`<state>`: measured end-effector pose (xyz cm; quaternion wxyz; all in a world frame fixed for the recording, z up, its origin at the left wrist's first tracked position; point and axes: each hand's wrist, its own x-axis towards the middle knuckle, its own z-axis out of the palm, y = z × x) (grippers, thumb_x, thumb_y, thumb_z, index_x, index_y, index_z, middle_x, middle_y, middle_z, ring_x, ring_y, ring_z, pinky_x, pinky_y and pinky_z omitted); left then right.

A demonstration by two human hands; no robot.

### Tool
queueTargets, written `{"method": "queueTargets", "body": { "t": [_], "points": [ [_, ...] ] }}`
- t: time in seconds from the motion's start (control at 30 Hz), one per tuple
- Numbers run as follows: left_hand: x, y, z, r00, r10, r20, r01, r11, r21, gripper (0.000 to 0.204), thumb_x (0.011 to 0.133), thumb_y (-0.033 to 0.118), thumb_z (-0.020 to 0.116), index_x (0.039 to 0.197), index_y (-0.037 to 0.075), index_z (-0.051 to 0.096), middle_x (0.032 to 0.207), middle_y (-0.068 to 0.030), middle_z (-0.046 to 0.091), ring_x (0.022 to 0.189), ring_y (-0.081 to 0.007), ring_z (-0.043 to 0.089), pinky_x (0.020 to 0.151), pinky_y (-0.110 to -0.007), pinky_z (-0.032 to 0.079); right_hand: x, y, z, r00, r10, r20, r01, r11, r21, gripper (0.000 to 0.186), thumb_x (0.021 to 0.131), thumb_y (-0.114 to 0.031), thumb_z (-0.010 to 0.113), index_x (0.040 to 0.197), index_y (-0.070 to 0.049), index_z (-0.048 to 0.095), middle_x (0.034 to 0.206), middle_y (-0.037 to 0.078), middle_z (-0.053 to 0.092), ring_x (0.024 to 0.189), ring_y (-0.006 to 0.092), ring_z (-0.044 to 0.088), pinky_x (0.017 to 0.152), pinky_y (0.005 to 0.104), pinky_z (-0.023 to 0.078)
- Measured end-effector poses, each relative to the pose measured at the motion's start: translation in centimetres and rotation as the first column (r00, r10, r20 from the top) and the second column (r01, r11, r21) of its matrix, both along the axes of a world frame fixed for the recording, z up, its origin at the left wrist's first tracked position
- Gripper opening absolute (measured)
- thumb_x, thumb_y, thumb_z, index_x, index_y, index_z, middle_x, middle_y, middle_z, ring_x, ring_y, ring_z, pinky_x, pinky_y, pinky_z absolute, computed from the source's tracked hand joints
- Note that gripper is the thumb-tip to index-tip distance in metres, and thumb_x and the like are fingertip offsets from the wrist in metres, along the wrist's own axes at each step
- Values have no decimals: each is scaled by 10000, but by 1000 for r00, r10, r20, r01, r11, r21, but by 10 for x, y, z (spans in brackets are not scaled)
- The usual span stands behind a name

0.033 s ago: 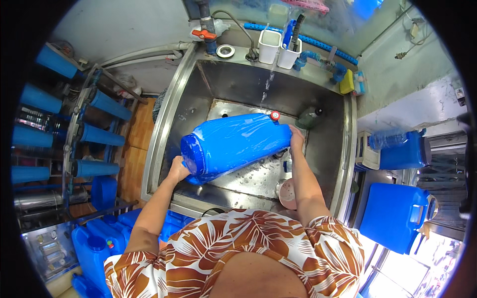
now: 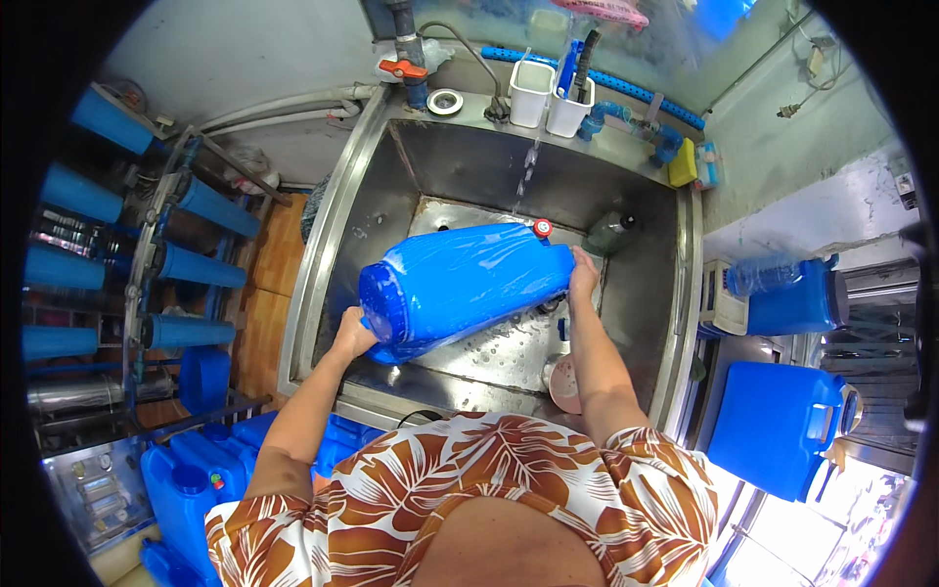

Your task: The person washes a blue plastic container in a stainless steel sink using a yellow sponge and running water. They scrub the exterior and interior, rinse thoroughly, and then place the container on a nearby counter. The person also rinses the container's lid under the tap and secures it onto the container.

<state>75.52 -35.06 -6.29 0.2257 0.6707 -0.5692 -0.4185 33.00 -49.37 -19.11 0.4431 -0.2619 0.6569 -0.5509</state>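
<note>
A wet blue plastic jug [image 2: 469,274] lies on its side, held across the steel sink [image 2: 469,382]. Its wide round blue end [image 2: 381,296] points left, and a small red cap [image 2: 543,228] sits on top near its right end. My left hand [image 2: 354,333] grips the jug low at the round end; the fingertips are partly hidden. At the opposite end, my right hand [image 2: 584,276] is closed around the edge. A thin stream of water [image 2: 526,176] falls behind the jug. Whether the jug touches the sink floor I cannot tell.
Two white containers [image 2: 531,93] stand on the back ledge, beside a yellow sponge [image 2: 682,162]. A greenish bottle [image 2: 612,233] and a pinkish bowl [image 2: 564,383] are inside the sink. More blue jugs [image 2: 778,426] stand right and lower left. Blue filter housings [image 2: 201,266] line the left.
The jug has rolled slightly in my hands, so its round left end faces a little more upward. Both hands keep their hold.
</note>
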Motion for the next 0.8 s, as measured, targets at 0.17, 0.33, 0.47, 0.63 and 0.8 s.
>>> {"method": "queueTargets", "body": {
  "t": [0.17,0.33,0.47,0.63,0.8],
  "points": [
    [-68,-26,37,973,56,-222,-63,998,-22,148,748,138,711,811,13,663,648,-57,636,511,-133,590,491,-306,470,91,31,51,988,-50,-148,-22,895,-445,451,949,-130,532,1369,-2,426,1352,176,506,1247,274,475,1078,369,340],
    [-144,-90,55,876,276,-396,-196,953,229,110,708,80,657,753,-15,625,650,-105,631,489,-195,589,475,-330,474,146,44,133,764,-3,-645,-360,828,-430,526,951,-160,549,1422,14,394,1487,197,394,1404,343,334,1151,402,248],
    [-138,-114,60,974,-72,214,97,989,-108,218,705,141,676,860,-11,663,739,-200,679,633,-304,669,612,-403,533,96,-2,158,875,115,-471,-294,899,-326,415,1013,-269,458,1298,11,569,1457,155,454,1415,268,329,1158,351,227],
    [-129,-136,77,644,-451,618,622,779,-79,312,640,169,701,940,87,713,856,-168,694,815,-367,663,752,-464,514,34,-40,172,674,719,-171,-738,643,-206,567,1031,-367,359,974,64,722,1135,133,690,1171,254,572,1053,332,370],
    [-144,-159,76,564,-406,719,784,536,-313,294,562,64,699,835,167,731,872,-52,703,952,-239,633,919,-439,423,55,-41,135,347,899,-268,-935,308,-178,446,1013,-357,436,1119,-17,704,1272,127,625,1274,231,496,1098,331,334]
  ]
}}
